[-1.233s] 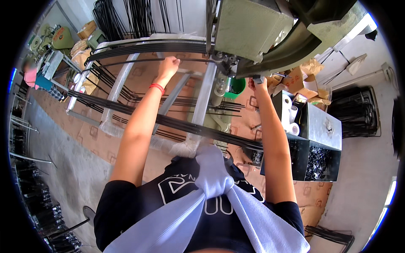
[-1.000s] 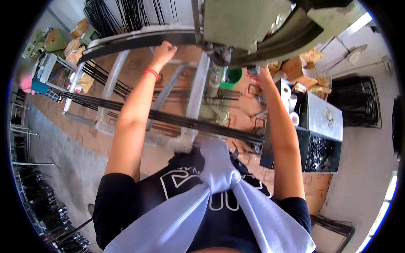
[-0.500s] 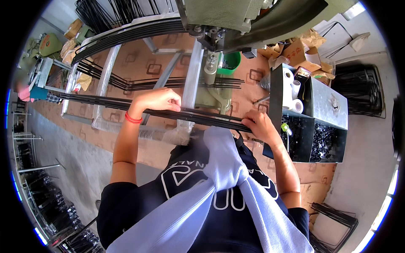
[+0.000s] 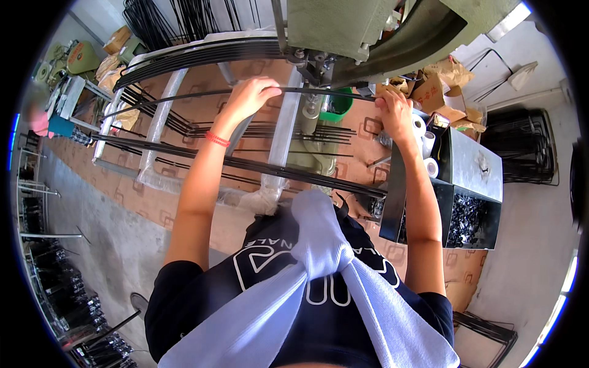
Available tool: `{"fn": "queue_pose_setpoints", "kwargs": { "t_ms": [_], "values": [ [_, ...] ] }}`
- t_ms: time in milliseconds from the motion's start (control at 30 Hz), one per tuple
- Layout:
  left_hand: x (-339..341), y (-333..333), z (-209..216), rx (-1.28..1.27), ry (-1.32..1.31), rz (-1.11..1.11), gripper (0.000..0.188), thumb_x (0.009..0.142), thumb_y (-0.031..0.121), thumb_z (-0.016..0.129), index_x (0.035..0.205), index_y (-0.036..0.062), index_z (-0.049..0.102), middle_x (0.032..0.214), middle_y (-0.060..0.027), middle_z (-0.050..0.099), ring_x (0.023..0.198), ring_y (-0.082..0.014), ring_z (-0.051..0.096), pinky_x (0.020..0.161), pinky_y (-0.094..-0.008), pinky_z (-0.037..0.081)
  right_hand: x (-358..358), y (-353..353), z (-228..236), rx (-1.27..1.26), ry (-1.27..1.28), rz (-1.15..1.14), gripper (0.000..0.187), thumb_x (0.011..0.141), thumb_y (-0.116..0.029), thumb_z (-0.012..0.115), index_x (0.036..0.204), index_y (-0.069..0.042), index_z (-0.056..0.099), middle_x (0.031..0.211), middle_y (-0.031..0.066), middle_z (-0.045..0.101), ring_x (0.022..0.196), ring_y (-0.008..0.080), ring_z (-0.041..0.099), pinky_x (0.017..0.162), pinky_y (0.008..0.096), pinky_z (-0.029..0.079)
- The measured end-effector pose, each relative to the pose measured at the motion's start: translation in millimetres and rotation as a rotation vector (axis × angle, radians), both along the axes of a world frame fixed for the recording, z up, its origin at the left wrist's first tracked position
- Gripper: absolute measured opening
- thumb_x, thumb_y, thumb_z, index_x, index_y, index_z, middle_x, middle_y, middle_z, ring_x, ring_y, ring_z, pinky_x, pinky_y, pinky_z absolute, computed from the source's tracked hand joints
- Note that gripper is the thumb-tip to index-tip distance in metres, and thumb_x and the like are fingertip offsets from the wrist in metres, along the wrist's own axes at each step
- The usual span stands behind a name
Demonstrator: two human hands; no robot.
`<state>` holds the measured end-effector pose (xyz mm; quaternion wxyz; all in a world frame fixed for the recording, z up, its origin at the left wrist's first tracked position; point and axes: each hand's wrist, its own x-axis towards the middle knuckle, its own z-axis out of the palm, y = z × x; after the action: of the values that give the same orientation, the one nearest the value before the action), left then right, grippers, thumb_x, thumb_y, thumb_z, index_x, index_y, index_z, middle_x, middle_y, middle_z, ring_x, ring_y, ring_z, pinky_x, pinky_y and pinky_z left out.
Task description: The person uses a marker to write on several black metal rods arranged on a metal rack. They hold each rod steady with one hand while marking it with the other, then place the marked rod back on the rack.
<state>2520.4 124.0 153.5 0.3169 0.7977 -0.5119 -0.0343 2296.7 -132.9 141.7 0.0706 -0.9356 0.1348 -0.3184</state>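
My left hand is closed on one long thin black rod, raised in front of the green machine. The fingers of my right hand pinch the rod near its right end. From there the rod reaches left past the frame, level with the machine's lower working parts. Nearer my waist, a bundle of similar black rods lies across the plastic-wrapped metal frame.
More black rods rest along the frame's far side, and others lie lower down. On the right, a metal bin holds small black parts beside white rolls. Behind are cardboard boxes and a green bucket. Another person is at far left.
Both hands have moved up and away from the bundle near my waist, lifting a single rod to the machine. The rest of the bundle stays on the frame.
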Motion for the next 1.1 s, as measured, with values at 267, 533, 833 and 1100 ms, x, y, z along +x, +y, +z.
{"fn": "queue_pose_setpoints", "kwargs": {
  "t_ms": [267,533,833,1100],
  "values": [
    [-1,-17,-11,0.028,0.021,-0.045,0.025,0.083,0.027,0.059,0.093,0.0050,0.064,0.086,-0.0121,0.063,0.081,-0.0305,0.059,0.069,-0.0357,0.045,-13,-11,-10,0.054,0.050,-0.005,0.009,0.082,-0.017,0.053,0.078,-0.010,0.057,0.077,0.0040,0.059,0.079,0.0263,0.053,0.070,0.0385,0.035],
    [-9,-34,-17,-0.060,0.033,-0.109,0.024,0.083,0.029,0.058,0.088,0.0066,0.065,0.077,-0.0158,0.061,0.074,-0.0347,0.058,0.064,-0.0397,0.045,-32,-25,-9,0.047,0.095,-0.051,0.017,0.085,-0.021,0.051,0.078,-0.007,0.057,0.079,0.0084,0.059,0.082,0.0303,0.054,0.070,0.0405,0.039],
    [-5,-32,-18,-0.071,0.038,-0.121,0.023,0.082,0.027,0.059,0.089,0.0051,0.064,0.081,-0.0165,0.062,0.077,-0.0351,0.058,0.065,-0.0394,0.045,-30,-23,-7,0.104,0.146,-0.026,0.015,0.084,-0.020,0.052,0.080,-0.006,0.055,0.079,0.0087,0.058,0.081,0.0299,0.052,0.073,0.0411,0.035],
    [0,-27,-33,-0.112,0.134,-0.171,0.018,0.082,0.016,0.061,0.092,0.0015,0.058,0.083,-0.0117,0.063,0.083,-0.0271,0.060,0.072,-0.0358,0.045,-32,-20,-14,0.158,0.140,-0.007,0.014,0.084,-0.019,0.051,0.081,-0.007,0.057,0.079,0.0075,0.058,0.082,0.0280,0.053,0.073,0.0404,0.035]
  ]
}}
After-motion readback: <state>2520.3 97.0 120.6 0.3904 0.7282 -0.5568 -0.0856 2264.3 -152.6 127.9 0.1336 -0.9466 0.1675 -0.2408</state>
